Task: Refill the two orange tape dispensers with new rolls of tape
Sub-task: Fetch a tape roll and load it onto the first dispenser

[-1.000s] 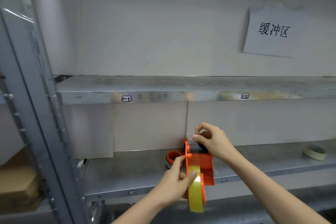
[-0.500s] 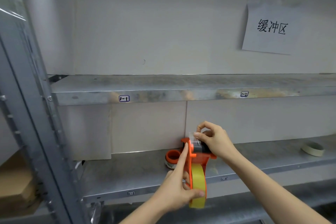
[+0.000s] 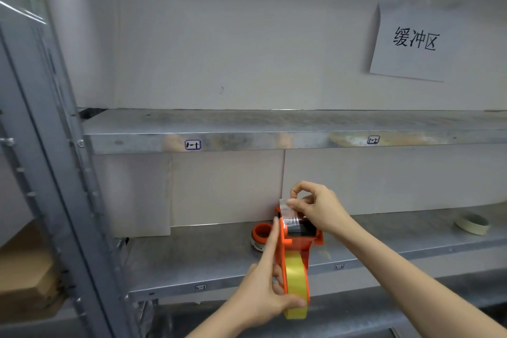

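Left grip: left hand (image 3: 263, 293) clasps the yellow tape roll (image 3: 295, 282) and orange dispenser (image 3: 297, 244), lower centre, forefinger lying along its side.
Right grip: right hand (image 3: 318, 208) pinches the clear tape end (image 3: 288, 214) over the dispenser's head.
Shelf (image 3: 208, 255): second orange dispenser (image 3: 260, 233) sits behind; pale roll (image 3: 472, 223) far right.

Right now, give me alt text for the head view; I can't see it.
Left hand grips an orange tape dispenser loaded with a yellow tape roll, while the right hand pinches the clear tape end above its head. A metal shelf behind holds another orange piece.
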### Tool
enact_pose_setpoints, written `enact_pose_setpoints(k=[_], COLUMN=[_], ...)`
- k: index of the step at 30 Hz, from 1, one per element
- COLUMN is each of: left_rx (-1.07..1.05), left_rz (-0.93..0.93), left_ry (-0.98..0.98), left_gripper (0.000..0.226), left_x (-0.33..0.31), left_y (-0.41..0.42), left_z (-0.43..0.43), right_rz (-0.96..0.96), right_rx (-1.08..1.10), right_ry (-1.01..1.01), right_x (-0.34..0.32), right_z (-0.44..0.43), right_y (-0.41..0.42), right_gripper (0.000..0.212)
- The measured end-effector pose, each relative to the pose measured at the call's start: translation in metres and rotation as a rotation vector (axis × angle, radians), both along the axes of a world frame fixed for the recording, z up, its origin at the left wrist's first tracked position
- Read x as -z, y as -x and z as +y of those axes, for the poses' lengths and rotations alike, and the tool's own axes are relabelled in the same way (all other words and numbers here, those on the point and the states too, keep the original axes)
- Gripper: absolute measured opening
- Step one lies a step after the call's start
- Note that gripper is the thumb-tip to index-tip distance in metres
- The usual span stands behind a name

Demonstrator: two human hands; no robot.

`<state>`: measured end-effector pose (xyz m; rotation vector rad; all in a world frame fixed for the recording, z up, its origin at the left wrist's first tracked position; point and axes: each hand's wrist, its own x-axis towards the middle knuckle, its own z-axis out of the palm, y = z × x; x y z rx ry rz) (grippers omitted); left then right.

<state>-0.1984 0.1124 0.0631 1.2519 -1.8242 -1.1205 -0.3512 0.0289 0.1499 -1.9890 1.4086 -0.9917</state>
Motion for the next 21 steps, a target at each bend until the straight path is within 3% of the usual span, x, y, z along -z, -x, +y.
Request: enact_pose_setpoints(k=[6, 21], left_rx=[0.02, 0.037], left_rz=[-0.049, -0.042], left_ry=[-0.052, 0.008], left_gripper=[0.137, 0.132], left_x=[0.002, 0.0], left_y=[-0.008, -0.015], left_z=[-0.004, 0.003], right_rz=[-0.066, -0.053], right_rx=[-0.082, -0.018], right_ry=[-0.142, -0.14], right_x=[-0.004, -0.005], right_z=[0.0, 0.002], right_y=[0.006, 0.001], right_gripper=[0.015, 0.015])
